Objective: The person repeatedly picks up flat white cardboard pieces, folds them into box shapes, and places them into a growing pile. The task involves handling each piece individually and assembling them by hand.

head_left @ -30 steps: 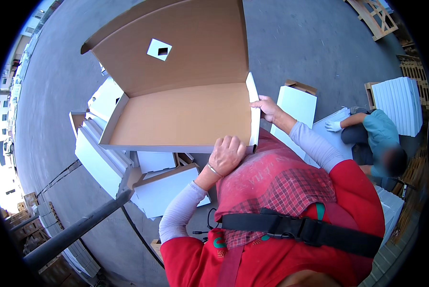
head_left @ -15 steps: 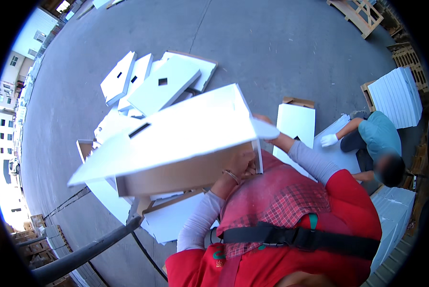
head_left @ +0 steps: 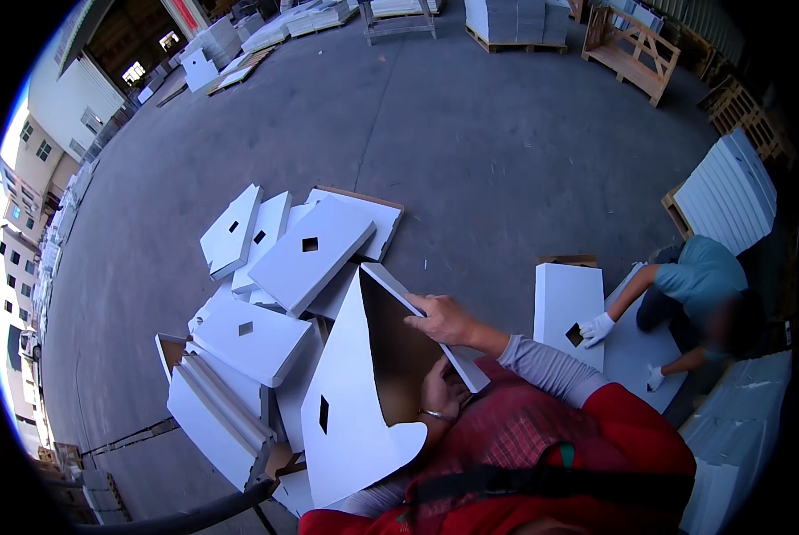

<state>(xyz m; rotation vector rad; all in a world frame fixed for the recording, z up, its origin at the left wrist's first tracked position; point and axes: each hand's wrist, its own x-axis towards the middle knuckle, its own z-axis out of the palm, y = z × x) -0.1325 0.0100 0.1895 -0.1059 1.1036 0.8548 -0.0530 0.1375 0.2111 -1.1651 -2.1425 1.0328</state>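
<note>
In front of my body is a white cardboard box, partly folded, with a brown inside and a dark cut-out in its broad panel. My right hand grips the raised side wall, fingers over its edge. Inside the box, my left hand is closed with curled fingers against the same wall near its lower end. The broad panel and its curved flap hide part of my left forearm. Beyond the box lies a pile of folded white boxes, several with square cut-outs.
At the right a co-worker in white gloves bends over a flat white box. Stacked white cardboard stands behind them, more nearer me. A wooden crate is at the far right. A dark bar crosses the lower left.
The box has swung from lying across in front of me to a steeper tilt, its inside now facing right. My right hand has shifted along the wall. The co-worker's glove now touches the flat box.
</note>
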